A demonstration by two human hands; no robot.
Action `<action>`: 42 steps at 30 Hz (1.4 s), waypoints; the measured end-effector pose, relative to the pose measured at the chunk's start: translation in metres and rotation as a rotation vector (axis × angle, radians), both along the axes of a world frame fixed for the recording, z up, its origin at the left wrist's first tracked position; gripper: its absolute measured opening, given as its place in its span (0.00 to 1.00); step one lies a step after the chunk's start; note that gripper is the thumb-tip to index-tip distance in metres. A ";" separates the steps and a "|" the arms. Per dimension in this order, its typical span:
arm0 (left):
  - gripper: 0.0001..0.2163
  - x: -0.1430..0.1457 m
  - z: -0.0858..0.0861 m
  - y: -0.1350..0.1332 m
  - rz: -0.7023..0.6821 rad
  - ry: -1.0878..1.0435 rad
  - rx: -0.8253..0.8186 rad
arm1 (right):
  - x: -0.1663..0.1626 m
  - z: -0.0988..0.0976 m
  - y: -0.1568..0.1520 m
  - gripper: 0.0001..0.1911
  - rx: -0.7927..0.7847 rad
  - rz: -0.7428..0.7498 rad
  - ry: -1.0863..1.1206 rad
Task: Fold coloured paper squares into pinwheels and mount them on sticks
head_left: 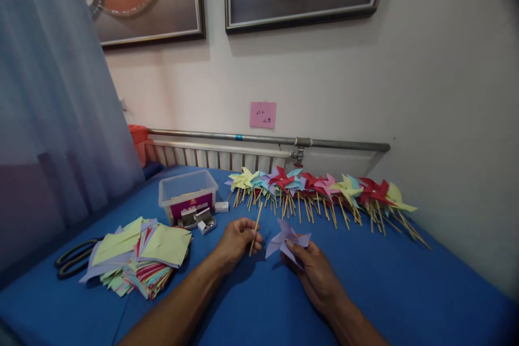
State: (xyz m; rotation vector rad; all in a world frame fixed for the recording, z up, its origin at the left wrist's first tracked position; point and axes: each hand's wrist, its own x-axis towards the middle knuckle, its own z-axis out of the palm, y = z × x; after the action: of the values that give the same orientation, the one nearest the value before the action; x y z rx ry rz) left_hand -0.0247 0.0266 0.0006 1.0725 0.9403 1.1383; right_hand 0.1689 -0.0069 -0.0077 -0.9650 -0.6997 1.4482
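Note:
My left hand (237,240) is closed round a thin wooden stick (258,221), which stands nearly upright between thumb and fingers. A purple paper pinwheel (280,239) is pinched in my right hand (314,267), the thumb lying near its centre. The stick and the pinwheel are apart, with a small gap between the hands. Behind them lies a long row of pinwheels on sticks (284,179), in red, yellow, blue, pink and purple. To the left of my left hand is a heap of coloured paper sheets (162,246).
A clear plastic tub (166,194) with sticks inside stands at the back left. Small open boxes (206,221) sit before it. Black-handled scissors (67,265) lie partly under the paper. A blue cloth (247,308) covers the table; a radiator (211,154) and pipe run behind.

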 end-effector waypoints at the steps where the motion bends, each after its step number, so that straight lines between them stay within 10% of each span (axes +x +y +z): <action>1: 0.17 0.001 0.000 0.000 -0.011 -0.021 -0.006 | 0.001 -0.002 0.001 0.20 -0.001 -0.012 0.003; 22: 0.11 0.006 0.012 -0.008 0.069 -0.206 -0.163 | -0.002 0.000 0.001 0.22 0.021 0.026 0.039; 42: 0.12 0.010 0.020 -0.014 0.229 -0.080 0.105 | 0.005 0.003 -0.005 0.21 -0.064 0.127 0.296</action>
State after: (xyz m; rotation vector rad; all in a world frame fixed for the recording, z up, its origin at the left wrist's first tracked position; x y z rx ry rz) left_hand -0.0145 0.0126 0.0201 1.0135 0.9661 1.4225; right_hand 0.1734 -0.0117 -0.0048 -0.7435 -0.5055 1.6918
